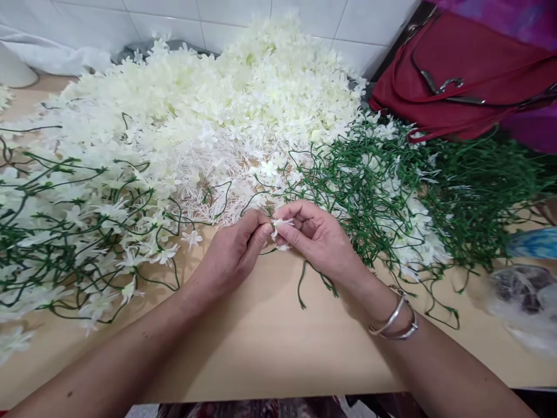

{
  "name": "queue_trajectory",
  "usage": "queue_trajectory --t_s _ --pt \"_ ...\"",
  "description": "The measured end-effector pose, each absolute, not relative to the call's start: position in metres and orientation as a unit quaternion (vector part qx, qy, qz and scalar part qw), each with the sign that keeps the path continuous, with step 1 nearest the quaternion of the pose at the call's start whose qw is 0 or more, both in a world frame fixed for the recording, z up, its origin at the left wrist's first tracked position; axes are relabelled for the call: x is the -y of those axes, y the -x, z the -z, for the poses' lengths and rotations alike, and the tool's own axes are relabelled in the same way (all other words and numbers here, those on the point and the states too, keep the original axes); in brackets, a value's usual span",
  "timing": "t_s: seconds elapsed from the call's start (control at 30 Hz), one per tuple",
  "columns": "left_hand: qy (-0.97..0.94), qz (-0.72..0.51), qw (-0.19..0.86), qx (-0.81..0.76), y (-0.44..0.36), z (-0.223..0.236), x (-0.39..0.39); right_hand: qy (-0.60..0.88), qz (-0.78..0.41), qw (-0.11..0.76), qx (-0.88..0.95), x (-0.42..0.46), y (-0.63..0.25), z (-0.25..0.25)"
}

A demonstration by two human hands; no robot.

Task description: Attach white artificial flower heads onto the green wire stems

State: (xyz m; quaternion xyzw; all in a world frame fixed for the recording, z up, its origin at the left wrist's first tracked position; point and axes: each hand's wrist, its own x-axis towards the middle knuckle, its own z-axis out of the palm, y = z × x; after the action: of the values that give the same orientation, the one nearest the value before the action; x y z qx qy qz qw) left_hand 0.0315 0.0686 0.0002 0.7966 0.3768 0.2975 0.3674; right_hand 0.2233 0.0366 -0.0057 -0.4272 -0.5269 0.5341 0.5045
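Observation:
Near the middle of the table, a small white artificial flower (282,224) is pinched between both hands. My left hand (237,247) has thumb and forefinger closed at the flower's green base, the other fingers curled under. On the petal side, my right hand (315,235) closes thumb and fingertips round the flower; the fingertips partly hide it. A few loose green stems (302,287) lie just below my right hand. Beyond the hands spreads a heap of white petals and thin white stamens (213,168).
Finished-looking white flowers on green stems (108,232) pile at the left. Green stems (361,180) heap at the right. Behind them sit a red handbag (461,69) and a tiled wall (235,14). A clear plastic bag (522,296) lies near the right edge of the table (270,348).

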Motion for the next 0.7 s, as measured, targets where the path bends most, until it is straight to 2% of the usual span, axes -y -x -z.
queue_trajectory --t_s 0.13,0.27,0.4,0.7 --pt "-0.777 -0.325 0.369 -0.393 -0.0316 -0.0029 -0.0673 0.422 -0.49 0.531 0.547 -0.0332 -0.2244 0.0054" --pt "-0.781 -0.329 0.365 -0.385 -0.0309 -0.0025 -0.0659 0.453 -0.373 0.497 0.639 -0.0319 -0.2245 0.0082" --pt "-0.784 -0.33 0.359 -0.383 -0.0312 -0.0015 -0.0652 0.454 -0.279 0.511 0.675 -0.0327 -0.2242 0.0089" --pt "-0.787 -0.318 0.374 -0.373 -0.0296 0.0012 -0.0677 0.498 -0.323 0.511 0.622 -0.0303 -0.2253 0.0038"
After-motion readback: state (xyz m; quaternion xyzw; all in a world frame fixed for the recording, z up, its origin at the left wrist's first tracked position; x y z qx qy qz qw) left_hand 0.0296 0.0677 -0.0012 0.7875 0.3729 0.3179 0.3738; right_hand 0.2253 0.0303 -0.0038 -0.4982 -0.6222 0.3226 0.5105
